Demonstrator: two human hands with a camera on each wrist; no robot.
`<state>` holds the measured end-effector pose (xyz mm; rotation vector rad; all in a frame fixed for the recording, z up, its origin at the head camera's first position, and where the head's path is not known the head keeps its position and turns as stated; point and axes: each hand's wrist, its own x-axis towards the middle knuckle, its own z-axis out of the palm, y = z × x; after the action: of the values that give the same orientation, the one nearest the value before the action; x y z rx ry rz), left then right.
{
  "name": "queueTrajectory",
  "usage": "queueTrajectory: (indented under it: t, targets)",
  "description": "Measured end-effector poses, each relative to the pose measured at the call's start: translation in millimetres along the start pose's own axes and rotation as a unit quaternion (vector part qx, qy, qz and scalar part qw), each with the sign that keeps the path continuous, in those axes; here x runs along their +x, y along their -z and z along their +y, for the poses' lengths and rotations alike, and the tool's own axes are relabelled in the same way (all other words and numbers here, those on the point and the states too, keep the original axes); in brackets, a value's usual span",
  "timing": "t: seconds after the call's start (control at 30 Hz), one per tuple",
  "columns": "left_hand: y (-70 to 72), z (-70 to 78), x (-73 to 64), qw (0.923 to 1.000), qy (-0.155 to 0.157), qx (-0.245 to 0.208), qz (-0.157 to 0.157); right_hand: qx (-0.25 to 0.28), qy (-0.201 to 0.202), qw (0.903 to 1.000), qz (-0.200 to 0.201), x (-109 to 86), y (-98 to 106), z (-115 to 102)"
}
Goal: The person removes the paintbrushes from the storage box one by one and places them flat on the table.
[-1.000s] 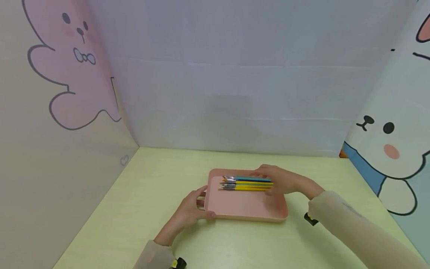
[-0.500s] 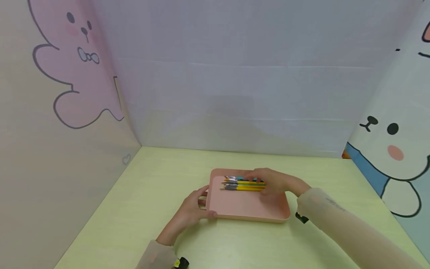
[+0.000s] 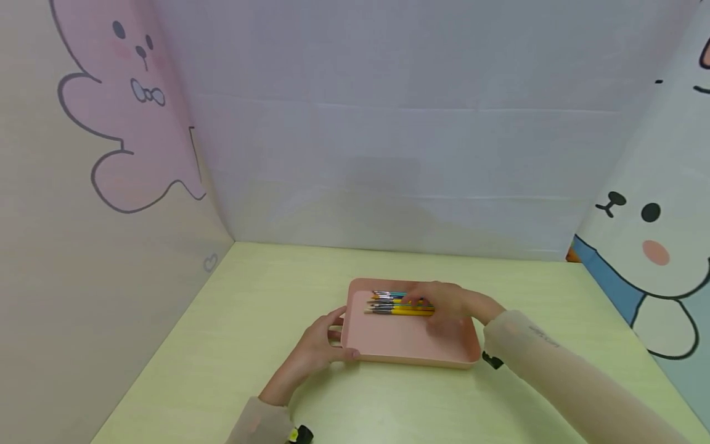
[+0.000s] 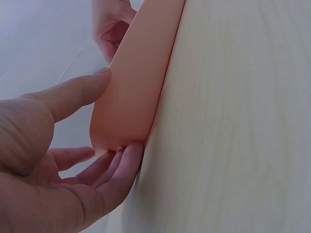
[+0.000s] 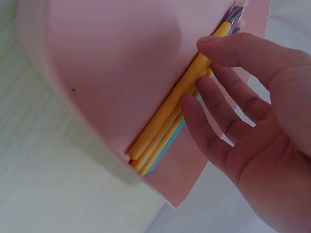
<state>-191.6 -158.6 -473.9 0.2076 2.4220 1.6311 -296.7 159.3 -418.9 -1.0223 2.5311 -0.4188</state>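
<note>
Spread under the tray (image 3: 394, 342): pale worktop (image 3: 399, 401). Resting flat there, the pink tray. At the tray's left end, see the left hand (image 3: 317, 345), with thumb on the near wall and fingers (image 4: 121, 177) bent against the end, gripping that corner. Over the tray's right half, find the right hand (image 3: 446, 302), with fingers spread, loosely curved, and thumb well apart, over the handles (image 5: 158, 121) but not closed round them; impossible to tell how firmly touching. Inside the tray, nearer the far wall: brushes (image 3: 402, 312), side by side.

To manage the bundle well, probably best to hold the tray steady, set thumb and fingers on opposite sides, and squeeze lightly and evenly, since round handles may roll. Avoid crushing the bristles.

Pointing bristles-first toward the tray's left end; long axis nearly parallel to the tray's long walls.
</note>
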Motion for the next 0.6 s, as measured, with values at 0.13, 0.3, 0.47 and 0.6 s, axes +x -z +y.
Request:
queueTrajectory:
  t: [0.13,0.3,0.47,0.6]
  targets:
    - [-0.5,-1.1,1.1,1.0,0.003,0.0,0.0,-0.009,-0.016,0.9998,-0.002,1.2,-1.5,-0.5]
    - [-0.4,-3.0,3.8,1.0,0.003,0.005,-0.001,-0.018,-0.015,0.9997,-0.003,1.3,-1.9,2.2]
    - [-0.8,-4.1,4.9,0.9999,0.004,0.011,0.001,-0.037,0.002,0.9993,-0.003,2.9,-3.9,3.0]
    - [-1.7,-5.2,4.8,0.9999,0.007,0.013,0.002,-0.048,0.002,0.9988,-0.005,3.9,-5.7,2.6]
